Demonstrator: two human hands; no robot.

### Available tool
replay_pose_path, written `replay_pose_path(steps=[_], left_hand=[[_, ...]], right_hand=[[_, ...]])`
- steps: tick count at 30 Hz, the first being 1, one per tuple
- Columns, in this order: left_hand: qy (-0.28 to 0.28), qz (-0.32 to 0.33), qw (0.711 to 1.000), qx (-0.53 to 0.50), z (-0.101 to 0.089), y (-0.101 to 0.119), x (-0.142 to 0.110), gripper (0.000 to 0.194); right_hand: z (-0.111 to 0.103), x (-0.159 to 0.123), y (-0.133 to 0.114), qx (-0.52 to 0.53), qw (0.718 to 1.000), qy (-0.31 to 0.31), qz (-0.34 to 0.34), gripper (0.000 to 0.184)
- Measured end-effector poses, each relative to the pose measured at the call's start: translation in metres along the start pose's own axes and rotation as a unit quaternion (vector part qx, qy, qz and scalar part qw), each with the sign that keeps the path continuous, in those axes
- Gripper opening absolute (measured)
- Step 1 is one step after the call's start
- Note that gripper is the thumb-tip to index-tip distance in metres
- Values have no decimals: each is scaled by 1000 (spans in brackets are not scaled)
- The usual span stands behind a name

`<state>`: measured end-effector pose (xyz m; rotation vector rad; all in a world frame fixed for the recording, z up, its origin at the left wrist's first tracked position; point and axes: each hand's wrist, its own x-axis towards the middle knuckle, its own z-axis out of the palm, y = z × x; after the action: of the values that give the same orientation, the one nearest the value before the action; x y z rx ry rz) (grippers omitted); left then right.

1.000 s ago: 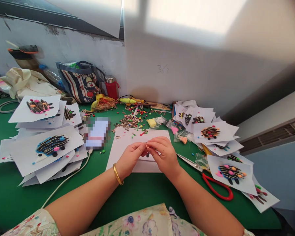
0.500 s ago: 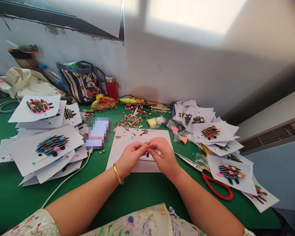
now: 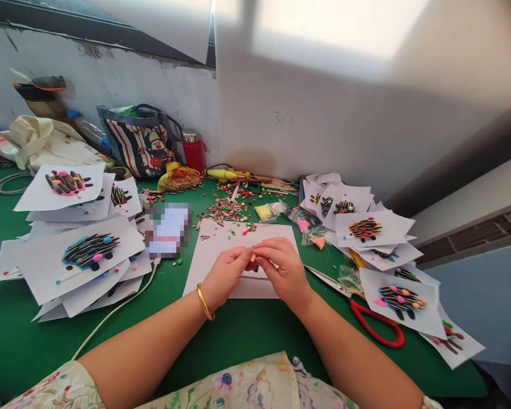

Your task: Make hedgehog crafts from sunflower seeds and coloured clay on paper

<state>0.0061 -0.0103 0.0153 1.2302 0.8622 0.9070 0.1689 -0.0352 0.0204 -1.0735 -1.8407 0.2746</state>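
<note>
My left hand [image 3: 227, 274], with a gold bangle at the wrist, meets my right hand [image 3: 284, 272] over a sheet of white paper [image 3: 198, 272]. The fingertips of both are pinched together around a small pale-orange bit of clay [image 3: 252, 258], mostly hidden by the fingers. Under the hands lies another piece of paper with a dark spot showing; the rest of its picture is covered. Sunflower seeds and small coloured balls [image 3: 234, 232] are scattered on the sheet's far part.
Stacks of seed-and-clay hedgehog pictures stand left [image 3: 128, 238] and right [image 3: 344, 278]. Red-handled scissors [image 3: 381, 329] lie beside my right forearm. A phone [image 3: 168, 230] with a cable is at left. Behind are loose seeds [image 3: 221, 210], bagged clay [image 3: 263, 212], a glue gun [image 3: 223, 174] and a red flask [image 3: 193, 153].
The pale-orange bit now shows between my fingertips. My fingers have shifted slightly and cover more of the picture beneath. Everything else on the table stays put.
</note>
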Motion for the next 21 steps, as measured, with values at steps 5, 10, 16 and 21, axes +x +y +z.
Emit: replay_pose_path(steps=[5, 10, 16, 21], left_hand=[[17, -13, 998, -53, -1, -4, 3, 38], [8, -19, 998, -60, -3, -4, 4, 37], [14, -1, 1000, -5, -2, 0, 2, 37], [33, -2, 999, -20, -3, 0, 2, 37]], right_hand=[[0, 1, -3, -25, 999, -28, -21, 25], [2, -1, -3, 2, 1000, -5, -2, 17], [1, -1, -2, 48, 998, 27, 13, 9], [-3, -1, -1, 48, 997, 60, 19, 14]])
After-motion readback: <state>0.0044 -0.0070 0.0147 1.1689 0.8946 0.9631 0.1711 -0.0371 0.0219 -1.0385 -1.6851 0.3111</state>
